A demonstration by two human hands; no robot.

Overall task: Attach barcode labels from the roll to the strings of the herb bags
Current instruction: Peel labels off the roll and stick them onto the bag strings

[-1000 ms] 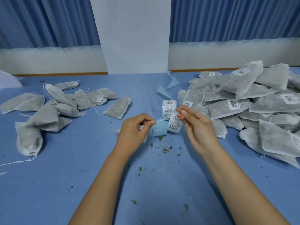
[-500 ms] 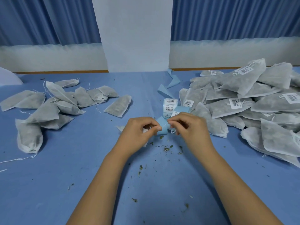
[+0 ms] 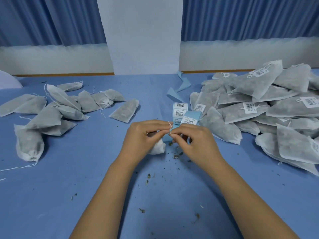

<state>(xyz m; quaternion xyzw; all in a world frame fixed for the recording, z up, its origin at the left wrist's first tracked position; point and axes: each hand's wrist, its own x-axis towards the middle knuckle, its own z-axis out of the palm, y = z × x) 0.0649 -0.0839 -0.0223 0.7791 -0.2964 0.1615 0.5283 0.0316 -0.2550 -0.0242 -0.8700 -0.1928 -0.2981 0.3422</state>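
Observation:
My left hand (image 3: 146, 135) and my right hand (image 3: 196, 140) meet at the table's middle. Between their fingertips runs a white string (image 3: 170, 125), looped over my left forefinger and pinched by my right thumb and forefinger. The string's herb bag (image 3: 156, 149), white and small, lies mostly hidden under my left hand. Just behind my fingers stands the label roll (image 3: 180, 111), white barcode labels on a pale blue backing strip (image 3: 191, 117) that curls forward to my right hand. Whether a label is between my fingers is hidden.
Unlabelled herb bags (image 3: 57, 109) lie scattered at the left, with loose strings trailing. A high heap of labelled bags (image 3: 259, 107) fills the right. Spent blue backing strip (image 3: 179, 88) lies behind the roll. Herb crumbs (image 3: 176, 156) dot the blue tablecloth (image 3: 86, 178).
A second ago my hands were apart with the string stretched between them. They have come together low over the bag, and the string now loops round my left forefinger.

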